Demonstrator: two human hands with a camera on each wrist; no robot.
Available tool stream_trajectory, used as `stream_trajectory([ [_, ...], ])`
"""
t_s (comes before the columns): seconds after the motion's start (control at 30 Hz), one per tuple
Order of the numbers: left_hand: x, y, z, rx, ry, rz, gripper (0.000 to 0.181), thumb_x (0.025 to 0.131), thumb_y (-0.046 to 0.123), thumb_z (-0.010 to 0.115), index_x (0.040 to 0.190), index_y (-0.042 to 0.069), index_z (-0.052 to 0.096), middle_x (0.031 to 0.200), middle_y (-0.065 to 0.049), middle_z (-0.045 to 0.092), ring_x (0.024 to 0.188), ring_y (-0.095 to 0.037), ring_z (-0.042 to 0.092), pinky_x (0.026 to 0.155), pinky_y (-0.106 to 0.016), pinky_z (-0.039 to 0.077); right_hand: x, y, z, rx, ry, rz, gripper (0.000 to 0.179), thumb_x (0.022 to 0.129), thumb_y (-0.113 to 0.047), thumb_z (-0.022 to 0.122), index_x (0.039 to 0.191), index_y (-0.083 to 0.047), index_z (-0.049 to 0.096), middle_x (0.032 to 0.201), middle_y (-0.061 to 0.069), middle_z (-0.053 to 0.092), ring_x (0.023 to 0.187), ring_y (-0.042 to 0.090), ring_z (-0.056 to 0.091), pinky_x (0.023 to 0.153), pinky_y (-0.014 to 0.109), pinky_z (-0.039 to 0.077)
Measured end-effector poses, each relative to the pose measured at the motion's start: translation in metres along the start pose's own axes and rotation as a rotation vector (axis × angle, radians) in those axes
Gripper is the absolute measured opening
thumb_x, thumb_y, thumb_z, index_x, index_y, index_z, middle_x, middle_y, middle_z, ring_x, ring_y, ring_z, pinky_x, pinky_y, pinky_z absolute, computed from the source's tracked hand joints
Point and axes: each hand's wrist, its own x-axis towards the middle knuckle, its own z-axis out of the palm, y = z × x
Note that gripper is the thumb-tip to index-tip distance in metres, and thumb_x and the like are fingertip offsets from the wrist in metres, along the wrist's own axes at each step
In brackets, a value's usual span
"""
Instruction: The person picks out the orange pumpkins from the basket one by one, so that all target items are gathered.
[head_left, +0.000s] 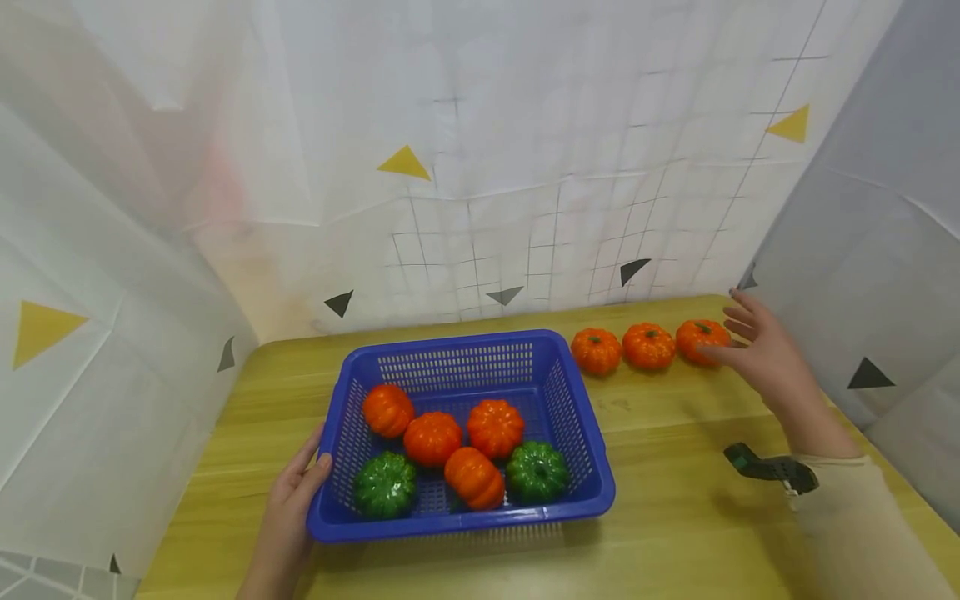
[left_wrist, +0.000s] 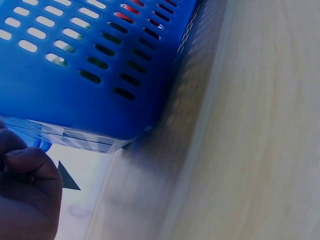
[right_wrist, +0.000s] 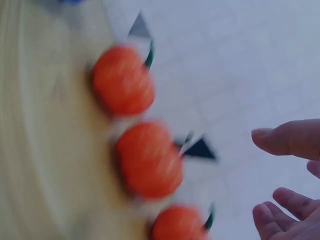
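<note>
My left hand (head_left: 288, 500) grips the left rim of a blue plastic basket (head_left: 461, 523), thumb at the edge. In the left wrist view the slotted basket wall (left_wrist: 75, 95) fills the upper left, beside the curled left hand (left_wrist: 27, 187). Inside the basket lie several orange pumpkins (head_left: 432, 439) and two green pumpkins (head_left: 384, 486) (head_left: 537, 472). To the right, my right hand (head_left: 761, 354) hovers with fingers spread beside the rightmost orange pumpkin (head_left: 699, 342), overlapping its edge in the head view. The right wrist view shows that hand (right_wrist: 290, 200) holding nothing.
Two more orange pumpkins (head_left: 596, 352) (head_left: 648, 347) stand in a row along the back of the wooden table (head_left: 660, 483), between the basket and the rightmost one. White patterned sheets (head_left: 487, 208) rise behind the table and on both sides.
</note>
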Motion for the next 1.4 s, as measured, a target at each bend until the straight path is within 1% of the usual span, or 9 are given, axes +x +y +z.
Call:
stream_trajectory([
  [0.1, 0.0, 0.001, 0.0, 0.003, 0.003, -0.006, 0.056, 0.107, 0.029, 0.046, 0.158, 0.017, 0.025, 0.13, -0.01, 0.063, 0.103, -0.026, 0.068, 0.083, -0.046, 0.058, -0.004, -0.031, 0.005, -0.003, -0.041, -0.042, 0.104, 0.085, -0.039, 0.078, 0.157, -0.042, 0.004, 0.162, 0.016, 0.019, 0.14, 0.043, 0.029, 0.102, 0.063, 0.039],
  [0.17, 0.001, 0.001, 0.0, 0.009, 0.01, -0.011, 0.057, 0.107, 0.03, 0.047, 0.158, 0.018, 0.026, 0.13, -0.008, 0.063, 0.103, -0.026, 0.068, 0.084, -0.046, 0.058, -0.006, -0.049, 0.01, 0.001, -0.072, -0.07, 0.104, 0.085, -0.035, 0.079, 0.158, -0.039, 0.006, 0.161, 0.015, 0.021, 0.14, 0.043, 0.031, 0.103, 0.062, 0.039],
  [0.27, 0.001, 0.001, 0.0, 0.011, 0.01, -0.007, 0.057, 0.106, 0.029, 0.047, 0.158, 0.017, 0.026, 0.131, -0.007, 0.063, 0.106, -0.026, 0.066, 0.085, -0.045, 0.057, -0.008, -0.072, 0.018, -0.023, -0.119, -0.105, 0.104, 0.085, -0.035, 0.08, 0.159, -0.036, 0.008, 0.16, 0.014, 0.024, 0.138, 0.044, 0.034, 0.102, 0.06, 0.041],
  [0.53, 0.002, -0.002, 0.001, -0.014, -0.013, 0.033, 0.057, 0.107, 0.024, 0.045, 0.158, 0.01, 0.023, 0.133, -0.01, 0.061, 0.109, -0.029, 0.065, 0.086, -0.044, 0.057, -0.008, -0.112, 0.041, -0.003, -0.253, -0.208, 0.098, 0.086, -0.018, 0.08, 0.16, -0.027, 0.016, 0.159, 0.013, 0.027, 0.14, 0.04, 0.033, 0.106, 0.059, 0.038],
  [0.8, 0.001, -0.001, 0.001, -0.02, -0.019, 0.041, 0.057, 0.108, 0.024, 0.044, 0.158, 0.01, 0.022, 0.132, -0.012, 0.061, 0.107, -0.028, 0.066, 0.085, -0.045, 0.057, -0.002, -0.134, 0.069, -0.023, -0.353, -0.277, 0.092, 0.085, -0.021, 0.081, 0.157, -0.026, 0.025, 0.157, 0.011, 0.032, 0.135, 0.039, 0.042, 0.102, 0.056, 0.044],
  [1.03, -0.001, -0.002, 0.001, -0.005, 0.002, 0.037, 0.056, 0.107, 0.024, 0.044, 0.158, 0.011, 0.023, 0.132, -0.012, 0.061, 0.107, -0.029, 0.066, 0.085, -0.046, 0.057, 0.004, -0.144, 0.104, -0.068, -0.438, -0.368, 0.088, 0.082, -0.038, 0.082, 0.155, -0.027, 0.033, 0.152, 0.009, 0.041, 0.13, 0.034, 0.049, 0.099, 0.053, 0.049],
  [1.13, -0.001, -0.002, 0.001, -0.002, 0.005, 0.037, 0.056, 0.107, 0.024, 0.044, 0.158, 0.011, 0.024, 0.131, -0.011, 0.062, 0.106, -0.029, 0.066, 0.084, -0.046, 0.057, 0.006, -0.148, 0.119, -0.073, -0.498, -0.396, 0.087, 0.082, -0.038, 0.082, 0.154, -0.027, 0.034, 0.151, 0.011, 0.042, 0.128, 0.036, 0.051, 0.097, 0.051, 0.051],
  [1.23, -0.001, -0.002, 0.002, 0.0, 0.011, 0.035, 0.056, 0.107, 0.024, 0.045, 0.158, 0.011, 0.024, 0.131, -0.01, 0.062, 0.108, -0.03, 0.065, 0.085, -0.045, 0.057, 0.006, -0.152, 0.134, -0.085, -0.57, -0.407, 0.087, 0.082, -0.038, 0.082, 0.154, -0.025, 0.035, 0.152, 0.011, 0.04, 0.128, 0.037, 0.051, 0.094, 0.049, 0.053],
  [1.4, -0.001, -0.001, 0.002, 0.002, 0.007, 0.029, 0.057, 0.107, 0.026, 0.045, 0.158, 0.012, 0.024, 0.132, -0.01, 0.062, 0.108, -0.03, 0.065, 0.086, -0.045, 0.056, 0.004, -0.154, 0.157, -0.082, -0.686, -0.381, 0.085, 0.083, -0.038, 0.081, 0.153, -0.02, 0.037, 0.154, 0.008, 0.038, 0.129, 0.036, 0.048, 0.095, 0.045, 0.053],
])
